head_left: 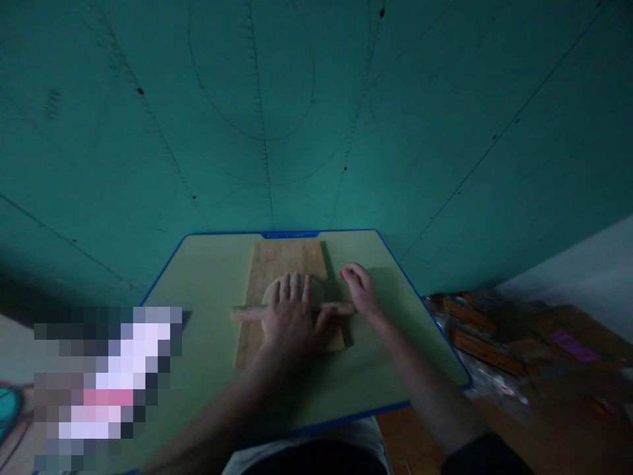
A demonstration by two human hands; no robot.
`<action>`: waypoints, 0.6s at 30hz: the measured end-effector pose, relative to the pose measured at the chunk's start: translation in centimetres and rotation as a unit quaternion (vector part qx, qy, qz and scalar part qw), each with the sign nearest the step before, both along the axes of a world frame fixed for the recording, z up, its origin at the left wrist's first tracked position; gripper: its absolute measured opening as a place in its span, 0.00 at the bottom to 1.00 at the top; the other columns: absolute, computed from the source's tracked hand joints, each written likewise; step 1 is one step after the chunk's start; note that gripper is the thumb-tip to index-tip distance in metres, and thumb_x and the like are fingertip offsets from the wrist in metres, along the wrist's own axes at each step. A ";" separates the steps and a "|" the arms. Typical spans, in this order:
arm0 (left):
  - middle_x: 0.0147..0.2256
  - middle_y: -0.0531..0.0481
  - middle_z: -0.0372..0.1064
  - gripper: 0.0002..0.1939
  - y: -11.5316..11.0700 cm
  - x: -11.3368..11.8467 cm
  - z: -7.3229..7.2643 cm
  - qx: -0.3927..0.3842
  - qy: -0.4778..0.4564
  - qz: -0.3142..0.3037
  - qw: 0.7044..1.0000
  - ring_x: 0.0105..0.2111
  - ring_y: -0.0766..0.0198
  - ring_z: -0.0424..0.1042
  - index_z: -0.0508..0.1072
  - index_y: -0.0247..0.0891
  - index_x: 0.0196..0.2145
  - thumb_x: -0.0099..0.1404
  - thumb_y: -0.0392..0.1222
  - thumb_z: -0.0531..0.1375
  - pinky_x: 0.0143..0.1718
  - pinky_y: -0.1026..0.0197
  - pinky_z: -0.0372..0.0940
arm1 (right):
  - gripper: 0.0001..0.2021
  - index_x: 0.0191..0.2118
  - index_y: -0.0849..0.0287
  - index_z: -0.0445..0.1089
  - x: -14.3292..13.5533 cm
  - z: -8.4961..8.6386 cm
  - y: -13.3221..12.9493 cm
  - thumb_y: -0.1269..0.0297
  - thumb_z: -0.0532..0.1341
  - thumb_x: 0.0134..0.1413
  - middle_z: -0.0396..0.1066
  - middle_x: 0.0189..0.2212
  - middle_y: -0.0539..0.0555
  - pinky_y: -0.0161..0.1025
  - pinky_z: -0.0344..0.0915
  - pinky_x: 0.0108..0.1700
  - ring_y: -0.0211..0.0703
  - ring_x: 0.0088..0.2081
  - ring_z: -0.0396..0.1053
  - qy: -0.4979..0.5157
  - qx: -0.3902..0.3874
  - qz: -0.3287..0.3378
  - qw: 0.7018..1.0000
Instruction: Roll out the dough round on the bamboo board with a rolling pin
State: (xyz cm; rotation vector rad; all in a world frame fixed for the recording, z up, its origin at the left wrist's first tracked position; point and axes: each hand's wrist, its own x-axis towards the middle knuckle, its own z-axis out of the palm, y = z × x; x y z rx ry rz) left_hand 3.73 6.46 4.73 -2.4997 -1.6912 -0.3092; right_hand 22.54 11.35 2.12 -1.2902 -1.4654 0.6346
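Observation:
A wooden rolling pin (248,313) lies crosswise over a flat round of pale dough (270,292) on a wooden board (284,254). My left hand (291,316) rests flat across the middle of the pin, its fingers stretched forward over the dough. Its palm hides part of both, and the thumb sits at the right along the pin. Beside the pin's right end is my right hand (360,288), its fingers curled in loosely with nothing visible in them. The heel of that hand is close to the pin's tip; whether they touch I cannot tell.
The board lies on a pale table (212,277) with a blue edge. A green wall (316,119) with drawn lines stands behind it. A blurred-out pixelated patch covers the table's left side. Cardboard and plastic-wrapped items (484,336) lie on the floor at right.

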 end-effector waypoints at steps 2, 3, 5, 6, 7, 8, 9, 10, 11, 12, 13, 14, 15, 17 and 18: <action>0.66 0.26 0.58 0.42 -1.5 0.0 -0.3 0.000 0.008 -0.010 1.000 0.67 0.35 0.56 0.61 0.25 0.66 0.70 0.64 0.51 0.66 0.39 0.52 | 0.13 0.32 0.53 0.68 0.1 -0.1 0.4 0.50 0.56 0.59 0.70 0.30 0.51 0.40 0.63 0.39 0.45 0.35 0.68 0.016 0.005 -0.024 1.000; 0.66 0.27 0.58 0.42 -2.0 0.0 -0.5 0.000 0.010 -0.017 1.000 0.67 0.35 0.56 0.61 0.26 0.66 0.69 0.65 0.51 0.66 0.39 0.52 | 0.13 0.32 0.53 0.68 0.2 -0.2 0.5 0.50 0.56 0.58 0.71 0.31 0.51 0.41 0.63 0.40 0.46 0.36 0.68 0.017 0.004 -0.033 0.999; 0.66 0.27 0.58 0.44 -2.5 -0.1 -0.5 -0.005 0.010 -0.021 1.000 0.67 0.34 0.56 0.61 0.26 0.66 0.67 0.67 0.52 0.67 0.39 0.51 | 0.14 0.32 0.53 0.68 0.2 -0.5 0.7 0.49 0.56 0.58 0.72 0.31 0.52 0.42 0.63 0.42 0.47 0.37 0.68 0.016 -0.001 -0.048 0.999; 0.66 0.26 0.58 0.45 -2.4 -0.1 -0.4 -0.010 0.010 -0.020 1.000 0.67 0.34 0.55 0.62 0.26 0.66 0.67 0.68 0.53 0.67 0.39 0.50 | 0.14 0.32 0.53 0.68 0.3 -0.7 0.8 0.49 0.55 0.58 0.72 0.31 0.52 0.42 0.63 0.42 0.47 0.37 0.69 0.016 -0.004 -0.053 0.998; 0.66 0.26 0.57 0.45 -2.0 0.0 -0.2 -0.016 0.010 -0.019 1.000 0.67 0.34 0.56 0.62 0.25 0.66 0.67 0.68 0.53 0.67 0.38 0.50 | 0.14 0.32 0.53 0.68 0.3 -0.8 0.9 0.48 0.55 0.58 0.72 0.32 0.52 0.43 0.63 0.42 0.48 0.37 0.69 0.017 -0.006 -0.058 0.998; 0.66 0.26 0.57 0.45 -1.4 0.0 0.0 -0.021 0.009 -0.017 1.000 0.67 0.34 0.56 0.62 0.25 0.65 0.66 0.68 0.53 0.66 0.38 0.50 | 0.15 0.32 0.53 0.68 0.4 -1.0 0.9 0.48 0.55 0.57 0.72 0.32 0.53 0.43 0.63 0.43 0.48 0.37 0.69 0.018 -0.007 -0.063 0.998; 0.66 0.26 0.57 0.46 -0.7 0.1 0.2 -0.024 0.006 -0.017 1.000 0.66 0.34 0.56 0.62 0.26 0.65 0.66 0.69 0.53 0.66 0.38 0.51 | 0.15 0.32 0.52 0.68 0.4 -1.1 1.0 0.47 0.55 0.57 0.73 0.32 0.53 0.43 0.64 0.43 0.48 0.38 0.69 0.019 -0.007 -0.067 0.998; 0.66 0.26 0.58 0.46 0.2 0.1 0.4 -0.024 0.000 -0.020 1.000 0.66 0.34 0.57 0.62 0.26 0.66 0.66 0.69 0.52 0.66 0.39 0.51 | 0.15 0.31 0.52 0.68 0.5 -1.3 1.0 0.47 0.55 0.57 0.73 0.32 0.53 0.43 0.64 0.42 0.48 0.37 0.70 0.020 -0.007 -0.072 0.997; 0.66 0.27 0.58 0.46 1.2 0.2 0.6 -0.021 -0.007 -0.027 0.999 0.66 0.35 0.57 0.61 0.27 0.66 0.67 0.70 0.51 0.65 0.39 0.52 | 0.15 0.31 0.52 0.67 0.6 -1.3 1.0 0.47 0.55 0.57 0.73 0.32 0.53 0.43 0.64 0.42 0.48 0.37 0.70 0.019 -0.007 -0.078 0.997; 0.66 0.28 0.58 0.46 2.2 0.2 0.7 -0.017 -0.015 -0.036 0.999 0.66 0.36 0.57 0.60 0.28 0.67 0.67 0.70 0.50 0.65 0.39 0.52 | 0.15 0.31 0.52 0.67 0.7 -1.4 1.0 0.47 0.54 0.57 0.73 0.31 0.53 0.43 0.64 0.41 0.48 0.37 0.70 0.018 -0.006 -0.084 0.996; 0.66 0.28 0.58 0.46 3.2 0.3 0.8 -0.014 -0.020 -0.046 0.999 0.66 0.36 0.56 0.60 0.28 0.67 0.68 0.71 0.48 0.65 0.39 0.52 | 0.15 0.30 0.52 0.66 0.8 -1.5 1.1 0.47 0.54 0.57 0.73 0.31 0.53 0.43 0.64 0.41 0.49 0.37 0.70 0.016 -0.006 -0.089 0.996; 0.66 0.28 0.58 0.46 4.0 0.3 0.8 -0.014 -0.021 -0.054 0.998 0.67 0.37 0.55 0.59 0.28 0.67 0.68 0.71 0.47 0.65 0.39 0.52 | 0.15 0.30 0.52 0.66 0.9 -1.5 1.1 0.47 0.54 0.57 0.73 0.31 0.54 0.43 0.64 0.40 0.49 0.36 0.70 0.014 -0.005 -0.094 0.995; 0.66 0.28 0.57 0.46 4.6 0.3 0.9 -0.016 -0.019 -0.060 0.998 0.67 0.37 0.55 0.59 0.27 0.67 0.69 0.71 0.46 0.65 0.39 0.51 | 0.15 0.30 0.52 0.66 1.0 -1.5 1.1 0.47 0.54 0.57 0.73 0.30 0.54 0.44 0.64 0.40 0.49 0.36 0.70 0.012 -0.004 -0.097 0.995; 0.66 0.28 0.57 0.46 5.1 0.2 0.9 -0.023 -0.013 -0.066 0.997 0.68 0.37 0.53 0.59 0.26 0.67 0.69 0.71 0.45 0.65 0.38 0.51 | 0.15 0.30 0.52 0.66 1.3 -1.5 1.1 0.48 0.54 0.58 0.73 0.30 0.53 0.44 0.64 0.39 0.49 0.35 0.70 0.008 -0.001 -0.103 0.995; 0.66 0.28 0.57 0.47 4.9 0.2 0.9 -0.026 -0.011 -0.067 0.997 0.68 0.37 0.53 0.59 0.27 0.67 0.69 0.71 0.46 0.65 0.38 0.52 | 0.15 0.30 0.52 0.66 1.4 -1.5 1.2 0.48 0.54 0.58 0.72 0.29 0.53 0.44 0.64 0.39 0.48 0.34 0.69 0.007 0.001 -0.104 0.995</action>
